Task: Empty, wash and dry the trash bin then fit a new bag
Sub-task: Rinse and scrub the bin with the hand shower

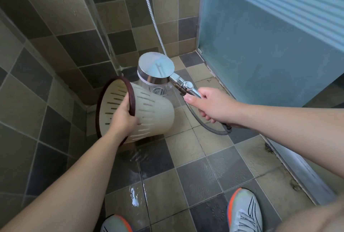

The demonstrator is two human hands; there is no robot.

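A cream slotted trash bin (149, 109) with a dark brown rim is tipped on its side above the shower floor, mouth facing left. My left hand (122, 118) grips its rim, thumb inside. My right hand (214, 107) holds the chrome handle of a shower head (156, 70), which hovers just above the bin's base end and points down. Water streams from it onto the bin and runs onto the tiles below.
Brown and grey tiled walls close in on the left and back. A frosted glass door (270, 45) stands on the right with a metal floor track. The shower hose (150, 8) hangs from above. The wet tiled floor (186, 166) holds my two shoes at the bottom.
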